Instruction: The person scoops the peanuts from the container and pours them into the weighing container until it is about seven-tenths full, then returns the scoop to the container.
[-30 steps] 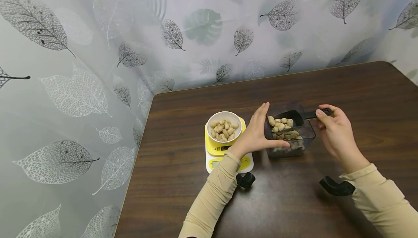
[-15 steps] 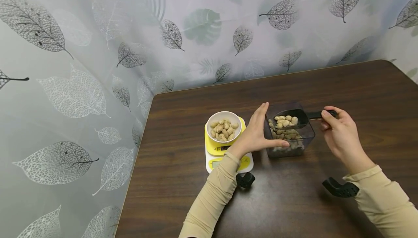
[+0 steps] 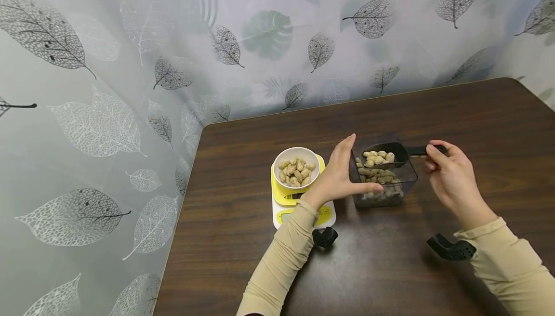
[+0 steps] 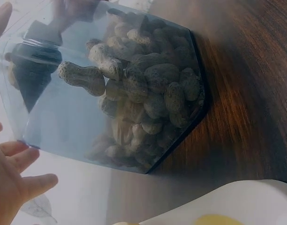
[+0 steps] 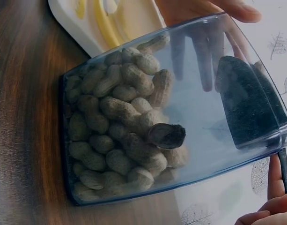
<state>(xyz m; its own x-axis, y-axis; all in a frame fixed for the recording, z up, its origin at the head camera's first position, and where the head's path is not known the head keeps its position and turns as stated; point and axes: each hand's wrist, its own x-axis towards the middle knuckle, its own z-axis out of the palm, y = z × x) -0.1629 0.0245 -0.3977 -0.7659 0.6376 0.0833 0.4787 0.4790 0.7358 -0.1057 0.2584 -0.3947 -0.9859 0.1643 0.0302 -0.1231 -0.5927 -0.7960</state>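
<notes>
A clear plastic container (image 3: 406, 191) of unshelled peanuts (image 5: 129, 117) stands on the table, right of centre in the head view. My left hand (image 3: 333, 180) rests against its left side, fingers straight and thumb stretched along the front rim. With my right hand (image 3: 453, 178) I grip the handle of a black scoop (image 3: 401, 156) from the right. The scoop's bowl, loaded with several peanuts (image 3: 377, 158), is inside the upper part of the container. In the right wrist view the scoop (image 5: 246, 101) shows through the wall, above the pile.
Left of the container is a yellow and white kitchen scale (image 3: 281, 199) bearing a white bowl (image 3: 299, 150) of peanuts. My left forearm crosses over part of the scale. Black wrist mounts (image 3: 451, 248) hang beneath the sleeves. A leaf-patterned curtain (image 3: 269, 75) borders the brown table (image 3: 234, 176).
The right hand has shifted slightly right, lifting the scoop and levelling it with peanuts inside; it hardly moves over the last half second. The left hand stays at the container.
</notes>
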